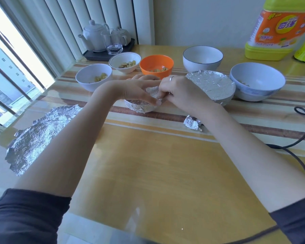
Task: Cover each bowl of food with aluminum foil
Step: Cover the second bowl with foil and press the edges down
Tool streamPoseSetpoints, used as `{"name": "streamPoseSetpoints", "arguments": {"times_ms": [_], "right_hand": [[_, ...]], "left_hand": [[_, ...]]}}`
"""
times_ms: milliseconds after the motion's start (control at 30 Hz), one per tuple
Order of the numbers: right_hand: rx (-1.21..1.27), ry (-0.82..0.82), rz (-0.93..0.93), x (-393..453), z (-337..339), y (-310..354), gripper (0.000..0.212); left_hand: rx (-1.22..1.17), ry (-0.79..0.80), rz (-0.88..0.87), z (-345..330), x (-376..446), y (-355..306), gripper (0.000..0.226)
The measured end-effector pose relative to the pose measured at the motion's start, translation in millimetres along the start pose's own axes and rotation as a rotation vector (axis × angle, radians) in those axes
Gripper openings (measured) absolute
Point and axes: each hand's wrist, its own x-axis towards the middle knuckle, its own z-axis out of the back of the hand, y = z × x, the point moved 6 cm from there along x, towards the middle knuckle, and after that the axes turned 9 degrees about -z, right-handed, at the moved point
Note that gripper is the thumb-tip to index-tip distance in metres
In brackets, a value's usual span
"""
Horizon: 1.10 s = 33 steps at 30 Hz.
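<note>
Already crinkled silver over its rim, small bowl [141,106] — both hands' fingers [155,102] pinching its foil.

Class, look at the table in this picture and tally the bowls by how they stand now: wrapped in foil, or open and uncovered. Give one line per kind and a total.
Foil-wrapped bowls: 2, the wide one and the small one under both hands.
Open white bowls: 4.
Open orange bowl: 1.
Total: 7 bowls.
</note>
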Motion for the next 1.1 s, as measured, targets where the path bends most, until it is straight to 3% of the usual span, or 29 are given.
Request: {"name": "streamPoseSetpoints", "arguments": {"times_ms": [133,367,700,767,867,933,1000,1100], "right_hand": [[-0.015,0.002,0.009,1.5,1.8,-0.8,0.013],[0.025,-0.031,-0.013,-13.8,1.2,-0.1,0.020],[-0.078,-0.132,0.098,-19.6,1.1,12.3,0.007],[-0.020,-0.140,-0.016,-21.6,-1.2,7.7,0.016],[0.236,-0.271,-0.382,-40.2,-2.6,-6.1,0.029],[0.520,-0.283,-0.630,-57.8,-14.9,-13.3,0.020],[0.955,-0.198,-0.883,-68.1,-37.1,-15.6,0.012],[1.423,-0.135,-1.102,-65.2,-50.2,-5.7,0.007]], "left_hand": [[-0.007,-0.007,0.007,1.9,1.1,0.9,0.077],[0.000,0.011,0.004,0.7,1.9,1.2,0.096],[0.013,0.017,0.008,1.8,-0.3,-2.2,0.088],[0.040,0.028,0.014,4.2,-1.6,-2.4,0.093],[0.106,0.063,0.020,6.5,-1.7,-1.7,0.098],[0.134,0.084,0.011,7.1,0.2,-0.3,0.102],[0.146,0.100,-0.029,7.7,2.3,-1.1,0.103],[0.086,0.120,-0.039,8.1,0.8,-0.6,0.103]]}}
